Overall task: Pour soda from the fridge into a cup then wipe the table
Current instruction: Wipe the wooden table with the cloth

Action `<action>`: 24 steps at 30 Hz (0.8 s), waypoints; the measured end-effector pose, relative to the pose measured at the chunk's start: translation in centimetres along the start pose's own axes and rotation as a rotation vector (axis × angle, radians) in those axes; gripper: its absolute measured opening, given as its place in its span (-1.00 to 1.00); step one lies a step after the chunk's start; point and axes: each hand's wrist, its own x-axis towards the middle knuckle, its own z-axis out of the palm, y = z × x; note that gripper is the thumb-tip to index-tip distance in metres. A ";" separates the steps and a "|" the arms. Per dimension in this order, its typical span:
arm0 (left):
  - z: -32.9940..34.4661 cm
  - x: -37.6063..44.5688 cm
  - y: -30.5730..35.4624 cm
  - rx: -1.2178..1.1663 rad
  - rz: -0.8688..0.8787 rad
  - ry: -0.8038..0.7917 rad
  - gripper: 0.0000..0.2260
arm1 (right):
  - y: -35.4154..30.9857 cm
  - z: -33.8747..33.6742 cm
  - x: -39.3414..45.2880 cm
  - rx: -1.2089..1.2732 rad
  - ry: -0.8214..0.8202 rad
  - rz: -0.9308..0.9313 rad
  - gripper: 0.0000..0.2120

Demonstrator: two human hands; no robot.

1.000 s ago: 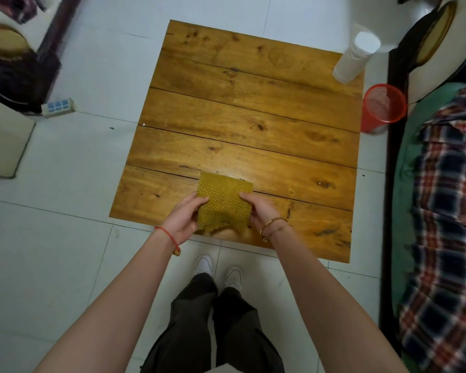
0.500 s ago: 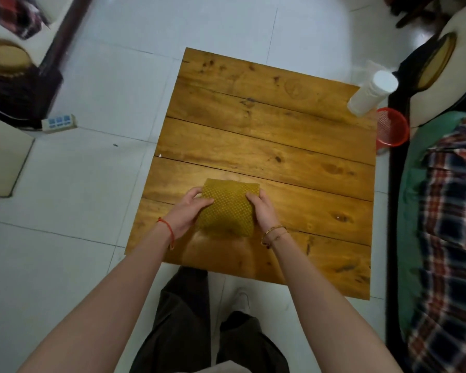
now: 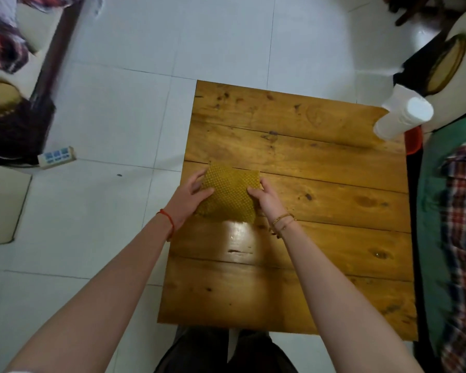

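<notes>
A yellow waffle-textured cloth (image 3: 230,193) lies on the wooden plank table (image 3: 320,238), near its left edge about midway along. My left hand (image 3: 190,196) holds the cloth's left side, thumb on top and fingers at the edge. My right hand (image 3: 264,196) grips the right side the same way. A wet, shiny streak shows on the wood just behind the cloth, toward me. A white cup (image 3: 403,118) stands at the table's far right corner. No soda bottle is in view.
A red basket (image 3: 413,140) peeks out beside the table's right edge under the cup. A bed with a plaid blanket (image 3: 460,224) runs along the right. A power strip (image 3: 57,156) lies on the tiled floor at left, by dark furniture.
Both hands have pushed the cloth away from me across the planks, from the near edge to mid-table. A damp sheen now trails behind it. The view has shifted forward.
</notes>
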 end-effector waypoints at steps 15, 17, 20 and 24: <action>-4.3 11.6 6.2 0.030 0.079 0.034 -0.47 | -8.4 1.6 11.5 0.144 -0.035 -0.042 -0.62; -4.4 13.6 7.3 0.049 0.091 0.041 -0.46 | -9.5 1.5 13.4 0.155 -0.042 -0.046 -0.61; -4.5 16.7 8.7 0.076 0.099 0.049 -0.46 | -11.4 1.3 16.2 0.156 -0.038 -0.059 -0.58; -4.9 20.7 9.7 0.093 0.100 0.083 -0.44 | -13.4 1.3 19.8 0.138 -0.058 -0.036 -0.52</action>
